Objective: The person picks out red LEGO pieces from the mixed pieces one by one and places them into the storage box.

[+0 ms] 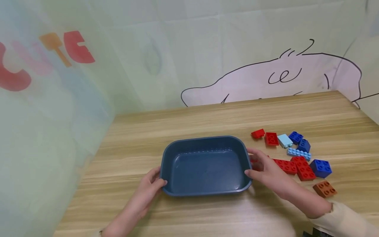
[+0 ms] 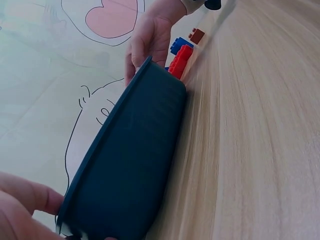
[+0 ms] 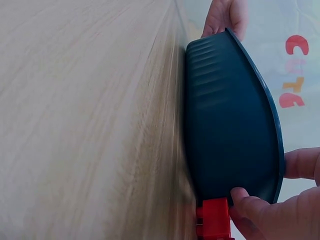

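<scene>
A dark blue plastic tray with rounded corners sits on the wooden table, its inner floor in full view. At its left end my left hand grips the rim, thumb on top and fingers against the outer wall. My right hand holds the opposite end in the same way, thumb over the rim. In the right wrist view a red building block lies right by the tray's end, beside the right hand's fingers. Part of the red blocks hides behind that hand in the head view.
Loose building blocks lie to the right: a red block, a blue block, a light blue block, a pale blue block, a brown block and several more. A wall with printed drawings stands behind the table.
</scene>
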